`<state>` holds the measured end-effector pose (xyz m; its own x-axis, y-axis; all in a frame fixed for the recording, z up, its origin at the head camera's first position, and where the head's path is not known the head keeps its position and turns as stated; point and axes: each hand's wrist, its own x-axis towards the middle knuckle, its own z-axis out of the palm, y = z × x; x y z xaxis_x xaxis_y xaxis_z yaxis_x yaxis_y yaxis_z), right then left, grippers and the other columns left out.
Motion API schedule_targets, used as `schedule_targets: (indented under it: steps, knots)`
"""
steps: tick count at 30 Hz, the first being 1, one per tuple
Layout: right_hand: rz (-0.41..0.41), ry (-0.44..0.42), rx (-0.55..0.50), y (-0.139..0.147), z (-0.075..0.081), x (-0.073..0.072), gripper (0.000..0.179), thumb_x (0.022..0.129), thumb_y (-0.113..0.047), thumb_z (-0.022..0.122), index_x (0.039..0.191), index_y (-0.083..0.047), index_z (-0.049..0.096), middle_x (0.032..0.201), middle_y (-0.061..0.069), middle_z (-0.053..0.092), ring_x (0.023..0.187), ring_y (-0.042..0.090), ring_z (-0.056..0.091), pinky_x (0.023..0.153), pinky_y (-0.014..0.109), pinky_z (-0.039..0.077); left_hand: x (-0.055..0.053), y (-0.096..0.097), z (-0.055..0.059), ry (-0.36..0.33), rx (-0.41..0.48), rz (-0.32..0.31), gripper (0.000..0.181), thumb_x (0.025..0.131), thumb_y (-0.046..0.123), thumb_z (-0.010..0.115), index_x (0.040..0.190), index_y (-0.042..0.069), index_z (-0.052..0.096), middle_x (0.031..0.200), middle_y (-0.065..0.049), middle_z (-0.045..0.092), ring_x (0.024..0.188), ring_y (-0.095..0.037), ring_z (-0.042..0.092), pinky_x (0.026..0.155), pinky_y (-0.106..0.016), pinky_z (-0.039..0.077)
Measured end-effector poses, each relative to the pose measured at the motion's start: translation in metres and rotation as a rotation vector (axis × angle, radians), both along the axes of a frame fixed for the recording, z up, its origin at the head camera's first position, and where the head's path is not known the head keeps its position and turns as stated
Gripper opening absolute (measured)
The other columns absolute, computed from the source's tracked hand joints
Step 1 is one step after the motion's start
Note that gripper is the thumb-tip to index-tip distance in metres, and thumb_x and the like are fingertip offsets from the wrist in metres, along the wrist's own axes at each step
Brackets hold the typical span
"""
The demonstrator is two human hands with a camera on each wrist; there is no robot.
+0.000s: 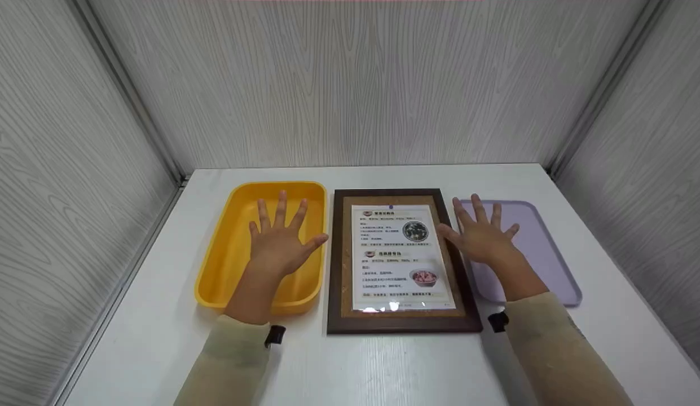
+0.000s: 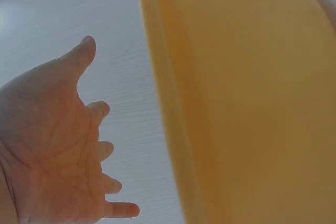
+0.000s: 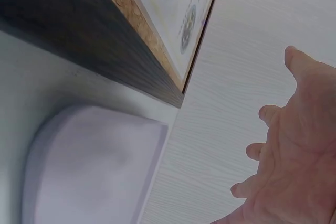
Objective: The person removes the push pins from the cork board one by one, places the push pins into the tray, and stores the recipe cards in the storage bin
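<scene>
With fingers spread, my left hand [image 1: 279,246] hovers over a deep yellow plastic tray [image 1: 228,270] in the head view. The left wrist view shows its bare palm [image 2: 52,145], apart from the tray wall [image 2: 176,129]. My right hand [image 1: 485,239] is likewise spread and holds nothing, above the left part of a flat lilac tray [image 1: 538,254]. Its thumb overlaps the dark wooden frame of a cork board [image 1: 347,270] in the head view. The right wrist view shows that palm [image 3: 299,150] beside the lilac tray [image 3: 100,166] and board frame [image 3: 79,35].
A printed recipe sheet [image 1: 386,270] with two food pictures is pinned to the cork by a purple pin [image 1: 391,207]. Everything lies on a white table [image 1: 350,366], enclosed by wood-grain panels [image 1: 350,84] at the back and both sides.
</scene>
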<state>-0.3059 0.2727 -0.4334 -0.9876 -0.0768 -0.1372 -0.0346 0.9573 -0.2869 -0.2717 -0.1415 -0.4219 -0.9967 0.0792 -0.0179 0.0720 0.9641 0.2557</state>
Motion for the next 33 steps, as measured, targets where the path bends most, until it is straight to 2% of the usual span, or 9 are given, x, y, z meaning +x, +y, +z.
schedule_targets:
  steps: [6,11,16,22,25,27,33]
  knots:
    - [0.009,-0.005,-0.016,0.006,0.004,-0.004,0.095,0.104,-0.082,0.028,0.176,-0.027,-0.001,0.182,0.018,-0.019,0.160,0.062,-0.024,0.113,0.095,-0.007,0.002,-0.002,-0.002,0.019,-0.011,0.002,0.093,0.102,0.078,0.044,0.175,0.034,0.007,0.184,-0.010,-0.017,0.165,-0.054,-0.020,0.130,-0.078,0.005]
    - [0.046,-0.003,-0.067,0.013,0.005,-0.011,0.097,0.105,-0.080,0.031,0.176,-0.022,0.000,0.182,0.022,-0.015,0.162,0.063,-0.016,0.118,0.092,0.000,0.013,0.000,-0.004,0.058,0.003,-0.009,0.091,0.104,0.071,0.050,0.176,0.032,0.010,0.184,-0.011,-0.014,0.166,-0.056,-0.014,0.129,-0.079,0.009]
    - [0.136,-0.055,-0.223,0.019,0.002,-0.019,0.097,0.108,-0.070,0.043,0.176,-0.018,-0.004,0.181,0.027,-0.011,0.163,0.062,-0.005,0.123,0.086,0.012,0.031,0.014,-0.009,0.095,0.117,-0.052,0.090,0.104,0.060,0.062,0.175,0.027,0.019,0.185,-0.013,-0.005,0.168,-0.055,0.000,0.128,-0.078,0.020]
    - [0.171,-0.092,-0.389,0.023,-0.008,-0.033,0.102,0.106,-0.063,0.057,0.175,-0.025,-0.009,0.180,0.026,-0.011,0.164,0.061,0.002,0.125,0.082,0.017,0.053,0.041,-0.012,0.145,0.307,-0.106,0.099,0.096,0.048,0.080,0.174,0.020,0.025,0.182,-0.015,0.015,0.164,-0.046,0.023,0.126,-0.070,0.033]
    - [0.173,-0.077,-0.449,0.019,-0.016,-0.040,0.105,0.104,-0.061,0.061,0.175,-0.028,-0.008,0.181,0.025,-0.008,0.165,0.059,0.002,0.126,0.081,0.017,0.060,0.052,-0.014,0.123,0.405,-0.122,0.107,0.092,0.044,0.086,0.174,0.020,0.021,0.182,-0.013,0.017,0.164,-0.043,0.027,0.127,-0.066,0.036]
    - [0.169,-0.078,-0.500,0.016,-0.020,-0.044,0.105,0.104,-0.060,0.064,0.175,-0.032,-0.008,0.181,0.022,-0.008,0.167,0.055,0.001,0.127,0.080,0.016,0.063,0.058,-0.017,0.083,0.478,-0.139,0.111,0.090,0.042,0.088,0.175,0.020,0.018,0.182,-0.013,0.017,0.164,-0.043,0.027,0.126,-0.066,0.038]
    - [0.179,-0.059,-0.631,0.004,-0.032,-0.060,0.108,0.102,-0.053,0.070,0.175,-0.034,-0.007,0.183,0.014,-0.003,0.167,0.051,0.012,0.126,0.076,0.027,0.062,0.071,-0.034,-0.062,0.678,-0.167,0.117,0.087,0.040,0.091,0.175,0.023,0.015,0.181,-0.015,0.017,0.165,-0.044,0.027,0.126,-0.070,0.034]
